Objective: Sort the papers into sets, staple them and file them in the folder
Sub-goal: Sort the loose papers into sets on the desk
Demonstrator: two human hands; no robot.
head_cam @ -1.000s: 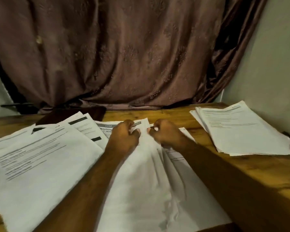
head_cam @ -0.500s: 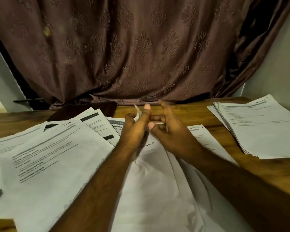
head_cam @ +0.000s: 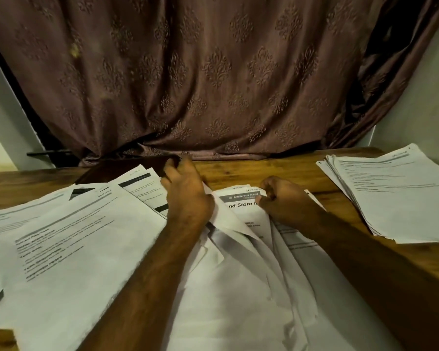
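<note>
Far left: a fan of printed sheets (head_cam: pixel 61 239) lies overlapped on the wooden table (head_cam: pixel 276 171), text side up, reaching the near edge. The print is blurred and cannot be read.

Behind the fan, at the table's rear edge: a dark flat object (head_cam: pixel 127 167), possibly the folder; its identity cannot be confirmed. Printed sheets cover its near side.

Centre left: the left hand (head_cam: pixel 185 191) is extended over the fanned sheets toward the dark object. Its fingers are loosely bent and partly spread. The fingertips are at the near right corner of the dark object; contact cannot be determined. The edge of a white sheet shows at the hand's right side; whether the hand holds it cannot be determined.

Centre: a loose, crumpled pile of papers (head_cam: pixel 238 274) lies between the forearms and runs to the near edge. The top page carries a grey header reading "Dexterous Hand" and bold text "nd Store i".

Centre right: the right hand (head_cam: pixel 281 198) rests on this pile. Its fingers are curled tight, pinching the upper right corner of the headed page.

Far right: a squared stack of printed papers (head_cam: pixel 395 196) lies on the table, well apart from the centre pile.

Rear: a brown patterned curtain (head_cam: pixel 213 72) hangs behind the table, with pale wall at both sides.
</note>
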